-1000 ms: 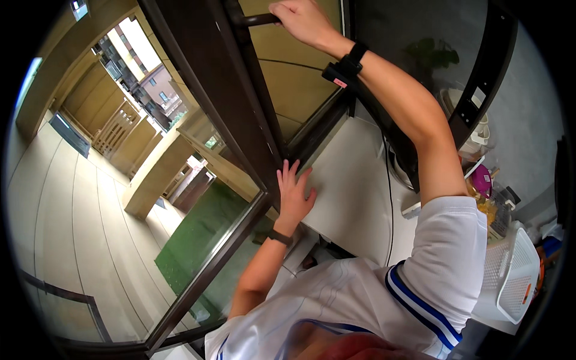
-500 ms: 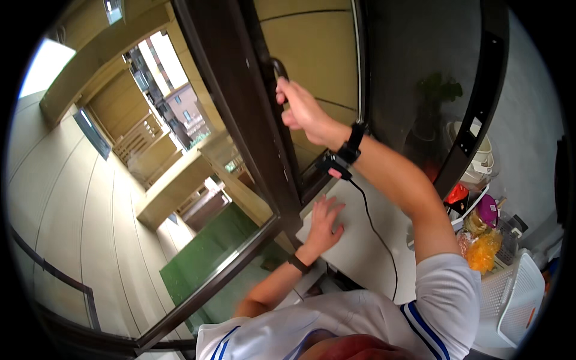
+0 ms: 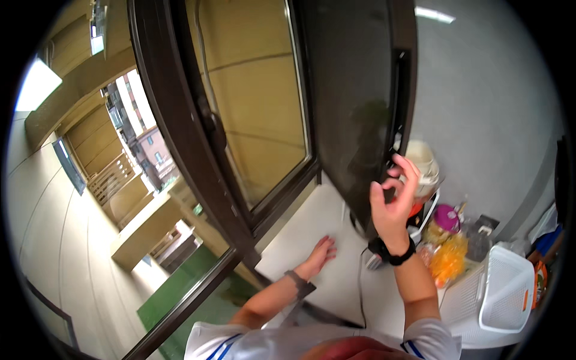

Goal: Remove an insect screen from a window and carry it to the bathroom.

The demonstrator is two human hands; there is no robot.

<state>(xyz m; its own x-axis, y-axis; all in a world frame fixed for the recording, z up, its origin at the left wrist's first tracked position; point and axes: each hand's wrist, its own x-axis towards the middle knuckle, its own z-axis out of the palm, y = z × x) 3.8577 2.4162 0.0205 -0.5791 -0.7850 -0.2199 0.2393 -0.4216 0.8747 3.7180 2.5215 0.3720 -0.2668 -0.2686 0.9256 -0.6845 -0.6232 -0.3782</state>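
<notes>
My right hand [image 3: 397, 204] is raised at the free edge of a dark-framed window sash [image 3: 354, 90] that stands swung inward. Its fingers are curved and apart from the thumb, holding nothing; the fingertips are close to the sash's edge, and I cannot tell whether they touch it. My left hand [image 3: 320, 257], with fingers loosely spread and nothing in them, is over the white countertop [image 3: 300, 222], below the window frame [image 3: 171, 114]. A dark window handle [image 3: 215, 126] sits on that frame, away from both hands. A black band with a cable circles my right wrist.
To the right, against the grey wall [image 3: 480, 108], are a white perforated basket [image 3: 507, 291], an orange plastic bag [image 3: 449, 261], a purple-lidded jar [image 3: 446, 217] and a pale bucket [image 3: 420, 157]. A building passage shows through the glass on the left.
My right hand has let go of the window handle and moved right and down to the sash's edge. The view has shifted, and my left hand remains over the countertop.
</notes>
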